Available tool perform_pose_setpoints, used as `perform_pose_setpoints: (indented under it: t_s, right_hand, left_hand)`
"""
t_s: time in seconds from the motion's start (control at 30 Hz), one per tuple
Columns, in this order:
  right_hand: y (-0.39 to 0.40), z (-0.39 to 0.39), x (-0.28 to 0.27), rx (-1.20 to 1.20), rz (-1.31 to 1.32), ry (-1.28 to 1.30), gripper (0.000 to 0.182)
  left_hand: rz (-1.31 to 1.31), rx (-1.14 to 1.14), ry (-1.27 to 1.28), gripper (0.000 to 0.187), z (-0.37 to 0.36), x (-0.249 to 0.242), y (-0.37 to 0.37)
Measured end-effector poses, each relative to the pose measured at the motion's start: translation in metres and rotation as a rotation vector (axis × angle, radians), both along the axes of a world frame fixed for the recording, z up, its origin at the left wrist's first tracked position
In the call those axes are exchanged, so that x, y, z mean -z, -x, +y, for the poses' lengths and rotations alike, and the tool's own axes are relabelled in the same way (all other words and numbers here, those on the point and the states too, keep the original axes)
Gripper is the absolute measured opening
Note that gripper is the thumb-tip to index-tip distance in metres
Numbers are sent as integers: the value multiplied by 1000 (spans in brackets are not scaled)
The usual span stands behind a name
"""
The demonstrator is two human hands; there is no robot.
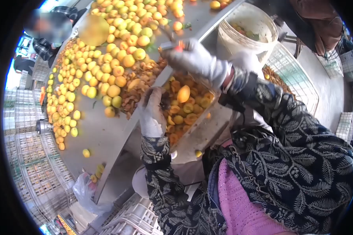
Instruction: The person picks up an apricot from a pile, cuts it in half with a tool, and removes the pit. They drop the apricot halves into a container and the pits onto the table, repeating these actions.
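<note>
My right hand (194, 58) hides part of the tool (168, 34) it grips, whose tip blurs against the fruit (127, 60). What my left hand's (153, 111) fingertips touch, I can't tell. The top edge cuts off the pile; a person (53, 25) opposite is blurred.

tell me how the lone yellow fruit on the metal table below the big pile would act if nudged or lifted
The lone yellow fruit would likely roll, being rounded and on a bare stretch of metal table. It is probably light, looking smaller than the left hand. Squeezed hard, it might bruise, as the opened fruit halves look fleshy.
</note>
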State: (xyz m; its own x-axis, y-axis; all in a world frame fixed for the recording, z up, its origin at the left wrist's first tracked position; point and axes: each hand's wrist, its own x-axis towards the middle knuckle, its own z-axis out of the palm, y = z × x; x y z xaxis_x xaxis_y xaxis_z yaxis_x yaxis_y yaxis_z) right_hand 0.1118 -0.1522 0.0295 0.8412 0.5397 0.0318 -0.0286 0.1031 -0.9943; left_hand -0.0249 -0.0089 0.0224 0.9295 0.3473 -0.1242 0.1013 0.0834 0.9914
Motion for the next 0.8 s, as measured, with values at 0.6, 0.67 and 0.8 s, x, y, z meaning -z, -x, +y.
perform_pose_setpoints:
  t_s: [0.6, 0.67, 0.8]
  right_hand:
    - [-46, -72, -38, 314, 340, -317, 26]
    - [-46, -75, -32, 329, 187, -149, 38]
    - [-30, -63, -51, 408, 162, -67, 35]
  left_hand:
    - [420, 1084, -848, 51, -140, 317, 63]
    - [120, 1035, -1250, 46, -141, 346, 75]
    - [106, 1038, -1086, 45, -133, 333, 38]
